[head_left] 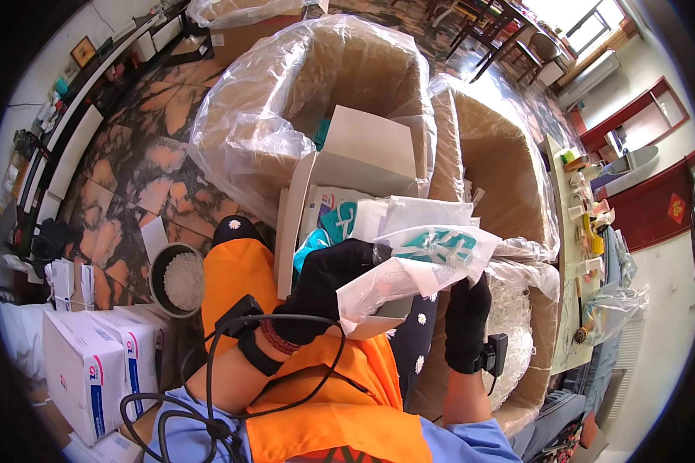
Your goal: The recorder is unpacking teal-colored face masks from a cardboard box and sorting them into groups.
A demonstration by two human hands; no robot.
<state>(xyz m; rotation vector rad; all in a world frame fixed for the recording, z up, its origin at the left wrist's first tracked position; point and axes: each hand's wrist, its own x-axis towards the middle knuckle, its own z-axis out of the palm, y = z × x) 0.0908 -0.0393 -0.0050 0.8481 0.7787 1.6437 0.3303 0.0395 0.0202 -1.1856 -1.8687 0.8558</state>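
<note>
Pouch [439,247], pinched by curled left hand [330,276] and right hand [468,316] beside the box [369,147], may slip if either loosens.

Orange-black marbled floor [166,154], pale wall [660,297], bright window [592,31].

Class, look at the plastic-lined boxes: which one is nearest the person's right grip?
The lower-right box, beside the right grip. It is heaped with clear material; the other lined boxes stand farther forward.
</note>
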